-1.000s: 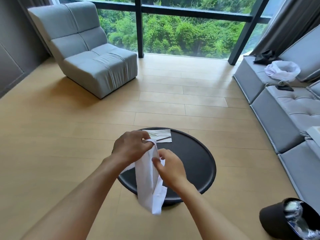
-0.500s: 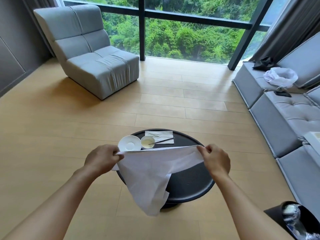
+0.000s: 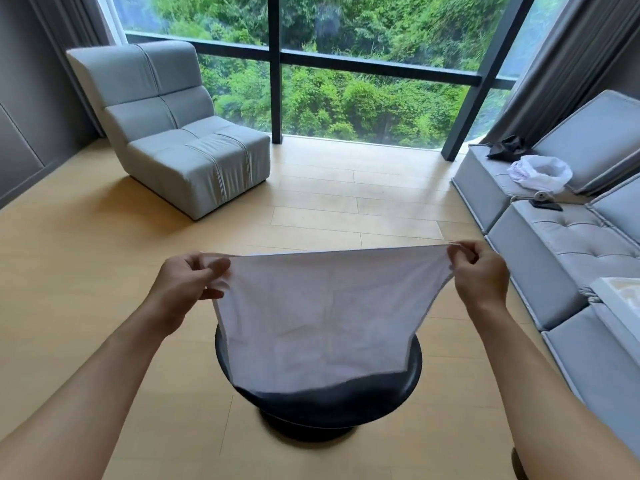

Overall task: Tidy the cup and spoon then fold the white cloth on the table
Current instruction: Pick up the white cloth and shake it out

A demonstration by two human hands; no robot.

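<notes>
Both hands pinch white cloth (image 3: 322,317) corners; table (image 3: 414,368) mostly hidden.

The white cloth (image 3: 318,317) is thin, matt woven fabric, faintly creased and slightly see-through near its lower edge. Below it, the round table (image 3: 414,368) looks dark, smooth and softly glossy, standing on a floor (image 3: 329,199) of pale, satin-finished wood planks. Left of the table the armchair (image 3: 180,143) wears grey matt upholstery; right of it the sofa (image 3: 571,244) has smoother, tufted grey covering.
</notes>
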